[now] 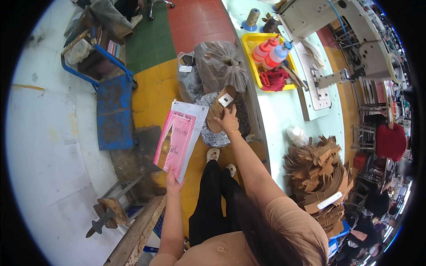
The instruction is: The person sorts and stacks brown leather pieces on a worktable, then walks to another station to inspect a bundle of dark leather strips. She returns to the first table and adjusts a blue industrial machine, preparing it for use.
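Observation:
My left hand [174, 182] grips the lower edge of a pink notebook [175, 142] with a clock tower on its cover and loose white sheets behind it. My right hand [228, 121] is on a brown shoe piece [215, 120], thumb and fingers spread round its right edge; the undersides of the fingers are hidden. A small white label [225, 100] with a dark square lies on the piece's upper end. Under it is a stool seat with a grey-and-white patterned cover [216, 138], in front of my feet.
Plastic-wrapped bundles [220, 62] stand beyond the stool. The pale table [277, 133] on the right bears a yellow tray [257, 39] of bottles, a sewing machine [328, 80] and stacked brown cut pieces [319, 177]. A blue trolley [114, 111] and a wooden bench [137, 230] are at left.

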Motion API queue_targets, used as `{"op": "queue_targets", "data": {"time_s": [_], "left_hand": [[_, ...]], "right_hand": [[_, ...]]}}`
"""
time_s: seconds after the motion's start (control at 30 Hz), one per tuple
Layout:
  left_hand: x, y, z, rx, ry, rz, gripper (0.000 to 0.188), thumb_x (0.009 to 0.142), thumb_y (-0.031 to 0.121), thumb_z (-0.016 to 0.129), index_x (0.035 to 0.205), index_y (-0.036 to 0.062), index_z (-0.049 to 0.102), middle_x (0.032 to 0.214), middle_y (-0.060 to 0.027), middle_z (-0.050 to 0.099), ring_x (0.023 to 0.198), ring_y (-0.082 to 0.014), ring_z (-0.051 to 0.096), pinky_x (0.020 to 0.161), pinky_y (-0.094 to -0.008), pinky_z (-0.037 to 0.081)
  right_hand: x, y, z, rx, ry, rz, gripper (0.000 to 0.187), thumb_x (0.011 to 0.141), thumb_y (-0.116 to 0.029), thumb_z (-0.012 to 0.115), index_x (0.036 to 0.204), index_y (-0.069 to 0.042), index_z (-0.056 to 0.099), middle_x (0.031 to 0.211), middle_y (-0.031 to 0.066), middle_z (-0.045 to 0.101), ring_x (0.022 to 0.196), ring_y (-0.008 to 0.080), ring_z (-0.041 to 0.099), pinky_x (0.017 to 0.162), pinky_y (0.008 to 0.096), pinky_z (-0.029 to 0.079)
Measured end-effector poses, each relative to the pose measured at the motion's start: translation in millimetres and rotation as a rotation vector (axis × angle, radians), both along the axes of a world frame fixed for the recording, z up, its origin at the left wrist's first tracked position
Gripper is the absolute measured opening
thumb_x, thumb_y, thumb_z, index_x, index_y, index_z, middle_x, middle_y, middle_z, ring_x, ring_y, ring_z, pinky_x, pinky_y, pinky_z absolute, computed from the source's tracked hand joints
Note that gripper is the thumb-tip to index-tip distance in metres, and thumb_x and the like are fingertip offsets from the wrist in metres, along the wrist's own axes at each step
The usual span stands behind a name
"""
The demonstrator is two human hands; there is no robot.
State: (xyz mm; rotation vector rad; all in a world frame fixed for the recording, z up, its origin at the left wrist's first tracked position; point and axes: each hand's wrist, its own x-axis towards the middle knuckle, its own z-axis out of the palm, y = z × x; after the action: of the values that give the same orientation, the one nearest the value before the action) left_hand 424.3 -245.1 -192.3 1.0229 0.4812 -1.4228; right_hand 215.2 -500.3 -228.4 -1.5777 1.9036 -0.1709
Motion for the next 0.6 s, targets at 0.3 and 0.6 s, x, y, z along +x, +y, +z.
{"op": "queue_targets", "data": {"time_s": [0.3, 0.6], "left_hand": [[-27.1, -102.3, -77.0, -0.095, 0.073, -0.078, 0.045, 0.094, 0.025, 0.062, 0.132, 0.0061, 0.048, 0.128, -0.0102, 0.059, 0.117, -0.0279, 0.056, 0.100, -0.0448, 0.045], [-100.7, -125.5, -136.0, -0.034, 0.173, -0.221, 0.044, 0.098, 0.024, 0.054, 0.136, 0.0052, 0.044, 0.137, -0.0119, 0.050, 0.123, -0.0286, 0.051, 0.105, -0.0470, 0.041]], "right_hand": [[-73.9, 101.7, 25.9, -0.009, -0.108, -0.010, 0.050, 0.067, -0.022, 0.080, 0.105, 0.000, 0.057, 0.125, 0.0194, 0.052, 0.108, 0.0360, 0.057, 0.089, 0.0400, 0.049], [-56.2, 112.1, 106.6, 0.001, -0.271, -0.117, 0.045, 0.070, -0.018, 0.082, 0.103, -0.003, 0.055, 0.139, 0.0205, 0.042, 0.105, 0.0358, 0.061, 0.084, 0.0412, 0.054]]}}
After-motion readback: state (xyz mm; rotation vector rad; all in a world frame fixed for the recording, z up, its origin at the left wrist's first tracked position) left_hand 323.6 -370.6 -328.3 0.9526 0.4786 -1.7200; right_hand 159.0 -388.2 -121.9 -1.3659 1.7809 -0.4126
